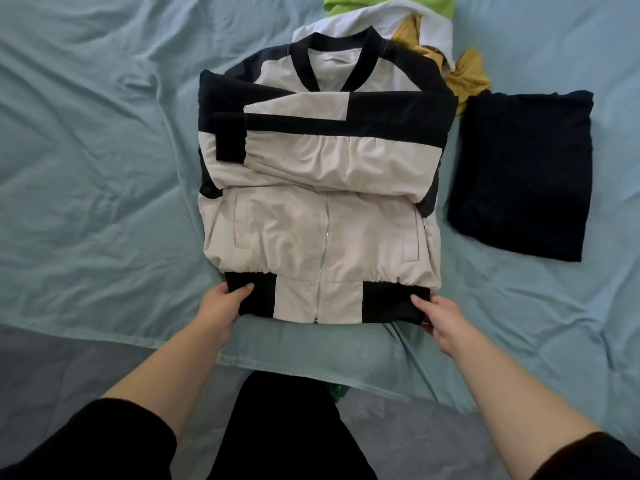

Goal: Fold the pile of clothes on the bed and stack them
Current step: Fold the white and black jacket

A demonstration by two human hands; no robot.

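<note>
A beige and black zip jacket (322,188) lies face up in the middle of the bed, both sleeves folded across its chest. My left hand (223,304) grips the black hem band at the jacket's lower left corner. At the lower right corner my right hand (441,315) grips the same band. To the right of the jacket rests a folded dark navy garment (523,174). Behind the jacket's collar sits the unfolded pile: a white piece (374,22), a mustard yellow piece (467,76) and a lime green piece (388,1).
The light blue bed sheet (97,161) is wrinkled and spreads wide on the left and far right. Its near edge runs just below the jacket's hem, with a grey floor (69,362) beneath. My black-clad legs (287,427) stand at the bed's edge.
</note>
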